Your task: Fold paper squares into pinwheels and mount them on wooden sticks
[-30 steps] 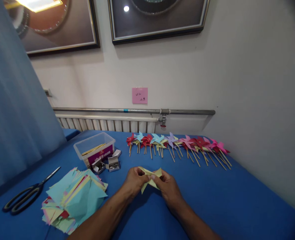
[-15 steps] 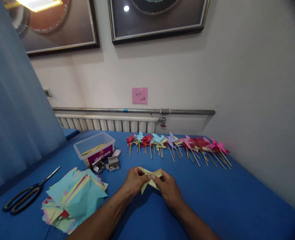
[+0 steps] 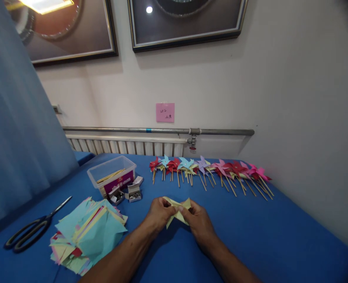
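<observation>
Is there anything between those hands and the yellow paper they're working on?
Nothing visible. The left hand and right hand both pinch the yellow paper directly, above the blue table. The paper stack lies apart, to the left.

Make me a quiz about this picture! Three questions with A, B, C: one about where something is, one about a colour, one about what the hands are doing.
1. Where do the scissors lie?
A. Left of the paper stack
B. Inside the plastic box
C. Among the pinwheels

2. What colour is the paper in the hands?
A. Red
B. Pale yellow
C. Purple

3. What are the hands doing?
A. Resting flat on the table
B. Both pinching one folded paper
C. One gripping the scissors

Answers:
1 A, they lie at the table's left edge, beside the stack.
2 B, it looks pale yellow.
3 B, the left hand and right hand meet on it.
</observation>
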The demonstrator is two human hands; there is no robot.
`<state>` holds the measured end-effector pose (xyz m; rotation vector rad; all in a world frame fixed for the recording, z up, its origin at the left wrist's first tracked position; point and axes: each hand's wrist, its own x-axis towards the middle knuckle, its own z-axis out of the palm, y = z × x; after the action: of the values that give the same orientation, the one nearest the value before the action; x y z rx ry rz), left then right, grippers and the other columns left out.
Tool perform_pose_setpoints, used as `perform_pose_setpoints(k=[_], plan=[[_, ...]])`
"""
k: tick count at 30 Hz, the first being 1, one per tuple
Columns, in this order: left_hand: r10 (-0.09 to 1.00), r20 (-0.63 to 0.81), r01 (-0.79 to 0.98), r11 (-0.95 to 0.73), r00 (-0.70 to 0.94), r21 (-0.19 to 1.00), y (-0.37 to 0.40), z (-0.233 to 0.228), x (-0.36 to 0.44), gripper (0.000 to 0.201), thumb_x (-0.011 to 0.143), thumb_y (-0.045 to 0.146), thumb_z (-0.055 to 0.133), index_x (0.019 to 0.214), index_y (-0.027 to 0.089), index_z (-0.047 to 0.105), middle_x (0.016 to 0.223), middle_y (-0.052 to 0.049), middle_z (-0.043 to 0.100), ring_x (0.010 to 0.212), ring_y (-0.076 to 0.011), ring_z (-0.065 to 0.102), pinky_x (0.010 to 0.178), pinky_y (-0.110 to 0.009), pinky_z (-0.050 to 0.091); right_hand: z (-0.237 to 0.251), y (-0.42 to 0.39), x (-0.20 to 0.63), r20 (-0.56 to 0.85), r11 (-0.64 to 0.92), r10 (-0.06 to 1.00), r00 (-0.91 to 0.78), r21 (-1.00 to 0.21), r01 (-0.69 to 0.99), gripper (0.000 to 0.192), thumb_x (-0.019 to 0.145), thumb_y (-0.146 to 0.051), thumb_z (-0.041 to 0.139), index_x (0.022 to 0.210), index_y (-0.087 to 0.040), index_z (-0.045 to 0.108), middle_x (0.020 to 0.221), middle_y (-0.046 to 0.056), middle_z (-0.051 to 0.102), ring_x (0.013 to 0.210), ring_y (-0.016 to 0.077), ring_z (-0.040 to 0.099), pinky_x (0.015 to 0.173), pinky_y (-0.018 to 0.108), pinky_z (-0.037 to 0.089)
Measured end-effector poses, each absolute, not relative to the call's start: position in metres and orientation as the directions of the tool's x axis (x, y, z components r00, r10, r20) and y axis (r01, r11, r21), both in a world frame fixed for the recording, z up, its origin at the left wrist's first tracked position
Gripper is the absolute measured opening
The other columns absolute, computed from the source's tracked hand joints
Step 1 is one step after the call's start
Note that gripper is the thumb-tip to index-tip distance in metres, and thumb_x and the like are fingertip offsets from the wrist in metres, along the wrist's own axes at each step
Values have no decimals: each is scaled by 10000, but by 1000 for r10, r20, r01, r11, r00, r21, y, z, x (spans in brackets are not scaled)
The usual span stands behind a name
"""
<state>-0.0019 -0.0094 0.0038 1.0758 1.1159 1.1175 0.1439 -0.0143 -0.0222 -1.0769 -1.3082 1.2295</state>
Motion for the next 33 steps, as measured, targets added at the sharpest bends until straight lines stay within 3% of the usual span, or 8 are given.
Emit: perform_pose_setpoints(k=[10, 18, 21, 25, 29, 33], plan=[[993, -105, -158, 113, 59, 981, -4, -4, -4, 288, 482, 302, 799, 594, 157, 576, 501, 23, 575, 451, -99, 477, 487, -238, 350, -23, -12, 138, 96, 67, 988, -125, -974, -217, 371, 696, -483, 787, 888, -190, 665, 771, 20, 703, 679, 185, 608, 656, 286, 458], [985, -91, -154, 114, 148, 982, -7, 3, -7, 224, 547, 288, 764, 634, 140, 620, 532, 9, 583, 473, -95, 465, 500, -234, 332, -22, -13, 141, 63, 49, 995, -73, -983, -179, 333, 658, -457, 801, 782, -187, 650, 656, -16, 660, 610, 159, 574, 587, 261, 437], [997, -40, -124, 48, 63, 991, 1, 5, -20, 201, 616, 318, 720, 641, 143, 625, 561, -3, 590, 495, -95, 463, 523, -233, 334, -23, -8, 145, 25, 22, 1000, -10, -975, -220, 317, 643, -418, 800, 814, -192, 656, 673, -5, 690, 614, 178, 606, 596, 277, 467], [996, 23, 140, -12, -82, 990, 15, -1, -40, 125, 676, 274, 657, 649, 156, 629, 545, 9, 564, 484, -103, 436, 520, -240, 294, -27, -1, 150, -15, -1, 999, 42, -953, -303, 389, 629, -413, 800, 923, -186, 686, 784, 41, 754, 698, 242, 686, 669, 346, 537], [991, 136, 543, -106, -14, 833, 13, -8, -43, 92, 733, 192, 604, 679, 165, 672, 592, -6, 610, 575, -134, 507, 571, -250, 289, -34, 2, 151, -8, 9, 999, 53, -945, -327, 431, 635, -426, 810, 966, -173, 703, 831, 61, 774, 751, 261, 716, 723, 377, 562], [989, 130, 693, -144, 73, 707, 2, -5, -33, 144, 782, 180, 567, 747, 180, 706, 697, -11, 679, 672, -145, 567, 613, -251, 308, -41, 6, 151, 3, 17, 999, 48, -950, -312, 419, 623, -426, 824, 935, -169, 714, 810, 59, 780, 761, 256, 719, 732, 357, 560]])
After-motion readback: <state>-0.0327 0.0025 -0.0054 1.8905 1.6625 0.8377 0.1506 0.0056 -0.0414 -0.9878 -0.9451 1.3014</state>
